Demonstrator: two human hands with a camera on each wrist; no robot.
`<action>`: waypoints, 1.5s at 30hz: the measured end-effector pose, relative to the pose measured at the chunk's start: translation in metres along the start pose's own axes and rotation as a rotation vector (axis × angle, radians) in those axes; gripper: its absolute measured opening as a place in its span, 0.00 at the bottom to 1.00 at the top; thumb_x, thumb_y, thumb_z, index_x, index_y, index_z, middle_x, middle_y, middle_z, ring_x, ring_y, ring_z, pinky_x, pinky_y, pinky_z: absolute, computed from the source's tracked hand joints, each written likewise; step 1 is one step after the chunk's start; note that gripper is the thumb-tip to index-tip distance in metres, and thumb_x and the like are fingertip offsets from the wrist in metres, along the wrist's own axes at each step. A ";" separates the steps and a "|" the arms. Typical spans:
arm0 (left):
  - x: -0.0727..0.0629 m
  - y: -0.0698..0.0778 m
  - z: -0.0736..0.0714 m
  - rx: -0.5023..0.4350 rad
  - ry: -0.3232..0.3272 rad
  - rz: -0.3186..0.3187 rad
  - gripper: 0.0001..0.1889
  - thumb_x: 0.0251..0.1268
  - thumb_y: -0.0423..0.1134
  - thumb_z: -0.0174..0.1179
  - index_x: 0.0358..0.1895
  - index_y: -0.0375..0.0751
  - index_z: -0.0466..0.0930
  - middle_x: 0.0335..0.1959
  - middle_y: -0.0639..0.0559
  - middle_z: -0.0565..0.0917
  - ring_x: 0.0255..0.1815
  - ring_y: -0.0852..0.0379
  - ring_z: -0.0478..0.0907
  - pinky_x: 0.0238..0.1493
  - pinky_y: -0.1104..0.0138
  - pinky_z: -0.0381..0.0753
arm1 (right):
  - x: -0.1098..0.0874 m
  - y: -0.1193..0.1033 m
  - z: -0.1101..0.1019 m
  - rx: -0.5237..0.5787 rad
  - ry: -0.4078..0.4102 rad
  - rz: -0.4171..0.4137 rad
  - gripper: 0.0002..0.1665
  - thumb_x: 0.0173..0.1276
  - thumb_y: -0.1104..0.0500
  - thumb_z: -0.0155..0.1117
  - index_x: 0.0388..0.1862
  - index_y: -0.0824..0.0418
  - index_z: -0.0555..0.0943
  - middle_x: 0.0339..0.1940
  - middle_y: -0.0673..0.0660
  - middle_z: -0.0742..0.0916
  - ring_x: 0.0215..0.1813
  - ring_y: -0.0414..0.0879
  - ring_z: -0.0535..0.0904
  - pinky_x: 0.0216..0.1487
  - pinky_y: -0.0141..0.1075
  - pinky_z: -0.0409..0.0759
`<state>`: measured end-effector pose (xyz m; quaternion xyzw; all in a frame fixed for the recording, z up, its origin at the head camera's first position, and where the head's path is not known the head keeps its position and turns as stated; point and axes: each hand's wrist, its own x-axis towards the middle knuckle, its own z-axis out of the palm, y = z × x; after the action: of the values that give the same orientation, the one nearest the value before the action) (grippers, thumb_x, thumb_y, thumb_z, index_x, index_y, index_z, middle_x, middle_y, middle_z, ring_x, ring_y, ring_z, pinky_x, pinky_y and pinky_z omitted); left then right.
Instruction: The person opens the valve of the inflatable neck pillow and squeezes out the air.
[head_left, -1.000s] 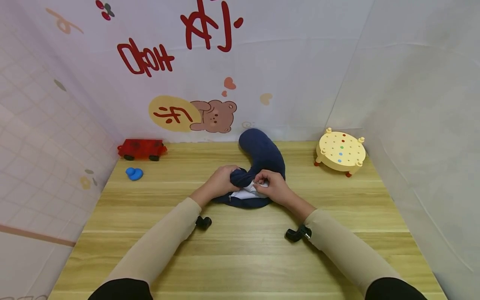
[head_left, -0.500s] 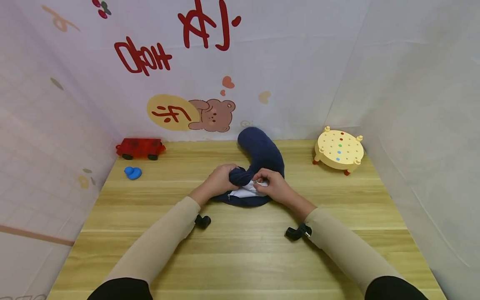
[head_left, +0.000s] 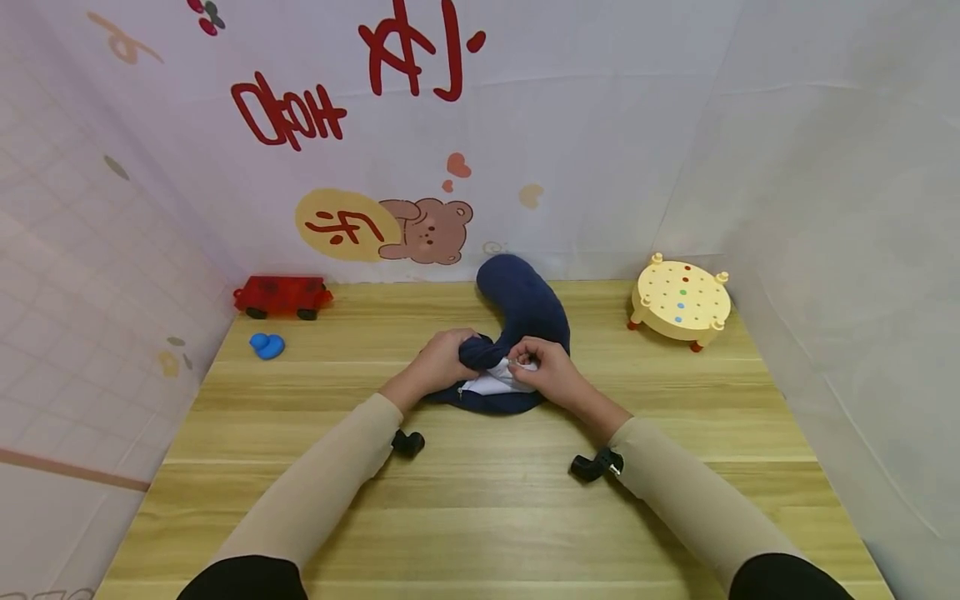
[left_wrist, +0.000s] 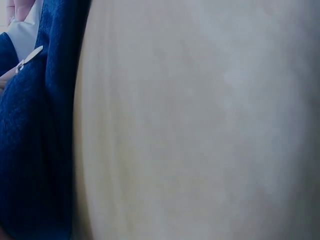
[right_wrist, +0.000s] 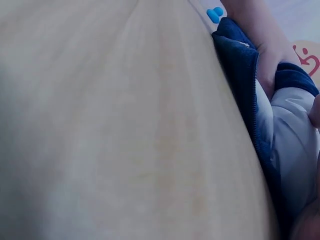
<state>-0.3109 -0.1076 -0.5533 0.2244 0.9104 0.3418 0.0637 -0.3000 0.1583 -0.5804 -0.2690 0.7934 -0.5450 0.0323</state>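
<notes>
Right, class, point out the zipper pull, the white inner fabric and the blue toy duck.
Zipper pull (left_wrist: 33, 54): left wrist view, on its slim tab.
White inner fabric (right_wrist: 295, 142): right wrist view, middle of its exposed part.
Blue toy duck (head_left: 271, 347): head view, on its body.

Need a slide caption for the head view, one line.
Left hand grips a curved navy cushion, right hand at white fabric showing through its open zipper.

Dark blue plush fabric (left_wrist: 35, 150) is hugging the left edge, a slim whitish zipper pull (left_wrist: 34, 54) is angling across, white cloth lining (left_wrist: 25, 37) and bare fingers (left_wrist: 22, 7) are peeking in above, and blurred beige tabletop (left_wrist: 190, 125) is dominating!
</notes>
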 end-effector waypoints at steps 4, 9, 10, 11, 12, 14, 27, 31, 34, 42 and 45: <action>0.000 0.001 -0.002 -0.004 0.016 0.013 0.22 0.57 0.33 0.85 0.54 0.40 0.88 0.52 0.46 0.91 0.56 0.46 0.88 0.65 0.50 0.83 | 0.005 -0.004 -0.001 -0.009 -0.027 0.008 0.03 0.73 0.66 0.76 0.44 0.62 0.89 0.35 0.51 0.84 0.40 0.46 0.79 0.44 0.31 0.77; 0.001 0.000 -0.002 -0.010 0.008 0.015 0.22 0.56 0.33 0.84 0.54 0.40 0.89 0.51 0.46 0.91 0.53 0.47 0.88 0.63 0.51 0.84 | 0.007 -0.004 -0.002 -0.025 -0.082 0.043 0.04 0.74 0.65 0.75 0.45 0.61 0.89 0.37 0.49 0.85 0.42 0.45 0.79 0.45 0.32 0.78; 0.001 0.001 -0.001 -0.012 0.003 0.014 0.22 0.57 0.33 0.84 0.54 0.40 0.89 0.51 0.47 0.91 0.53 0.48 0.88 0.62 0.52 0.84 | 0.007 -0.003 -0.002 -0.028 -0.090 0.049 0.04 0.74 0.65 0.75 0.45 0.61 0.89 0.37 0.49 0.86 0.42 0.45 0.80 0.45 0.32 0.78; 0.001 0.001 -0.001 -0.011 -0.001 0.011 0.22 0.57 0.33 0.84 0.55 0.40 0.88 0.51 0.47 0.91 0.53 0.48 0.88 0.62 0.52 0.84 | 0.007 -0.002 -0.002 -0.031 -0.097 0.054 0.04 0.74 0.64 0.75 0.45 0.60 0.89 0.37 0.50 0.86 0.42 0.45 0.80 0.46 0.32 0.78; 0.001 0.001 0.000 -0.013 -0.003 0.008 0.22 0.57 0.33 0.84 0.55 0.40 0.88 0.51 0.47 0.91 0.53 0.48 0.88 0.63 0.52 0.84 | 0.007 -0.002 -0.002 -0.029 -0.102 0.058 0.04 0.75 0.64 0.75 0.46 0.60 0.89 0.38 0.50 0.86 0.43 0.46 0.80 0.46 0.32 0.78; 0.001 0.000 0.001 -0.011 -0.006 0.007 0.23 0.57 0.33 0.84 0.55 0.40 0.88 0.52 0.47 0.91 0.54 0.48 0.88 0.63 0.52 0.84 | 0.007 -0.001 -0.002 -0.033 -0.106 0.057 0.04 0.75 0.64 0.75 0.46 0.59 0.89 0.38 0.50 0.87 0.43 0.46 0.80 0.47 0.32 0.79; 0.001 0.000 0.001 -0.013 0.004 0.009 0.22 0.57 0.33 0.84 0.55 0.41 0.88 0.52 0.47 0.91 0.53 0.49 0.87 0.62 0.53 0.84 | 0.009 0.000 0.000 -0.049 -0.109 0.050 0.04 0.75 0.63 0.75 0.45 0.60 0.88 0.38 0.49 0.86 0.43 0.46 0.80 0.47 0.33 0.78; 0.000 0.000 -0.001 -0.030 0.000 0.011 0.23 0.56 0.32 0.84 0.56 0.40 0.88 0.53 0.46 0.91 0.54 0.47 0.87 0.63 0.52 0.83 | 0.010 0.000 0.000 -0.021 -0.088 0.046 0.04 0.74 0.63 0.74 0.45 0.63 0.88 0.37 0.49 0.86 0.41 0.46 0.80 0.44 0.33 0.78; 0.000 -0.002 -0.003 -0.046 -0.003 0.032 0.25 0.54 0.32 0.84 0.56 0.39 0.88 0.53 0.45 0.90 0.55 0.47 0.87 0.63 0.51 0.83 | 0.012 0.002 0.000 0.002 -0.069 0.051 0.03 0.73 0.65 0.73 0.44 0.62 0.88 0.36 0.50 0.86 0.40 0.46 0.80 0.43 0.32 0.78; -0.004 -0.011 -0.005 -0.075 -0.081 0.093 0.36 0.56 0.46 0.85 0.67 0.41 0.81 0.62 0.49 0.85 0.62 0.49 0.81 0.70 0.51 0.78 | 0.015 0.004 0.001 -0.011 -0.085 0.075 0.04 0.73 0.65 0.73 0.44 0.59 0.88 0.37 0.49 0.87 0.41 0.46 0.81 0.45 0.32 0.78; -0.007 -0.009 -0.003 -0.106 -0.095 0.113 0.37 0.63 0.52 0.80 0.72 0.42 0.78 0.67 0.49 0.82 0.69 0.49 0.78 0.75 0.52 0.74 | 0.013 0.004 0.001 -0.012 -0.080 0.079 0.04 0.73 0.66 0.73 0.44 0.60 0.88 0.36 0.50 0.87 0.40 0.46 0.80 0.44 0.32 0.77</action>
<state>-0.3090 -0.1187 -0.5571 0.2876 0.8729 0.3815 0.0994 -0.3121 0.1520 -0.5811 -0.2591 0.8048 -0.5274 0.0839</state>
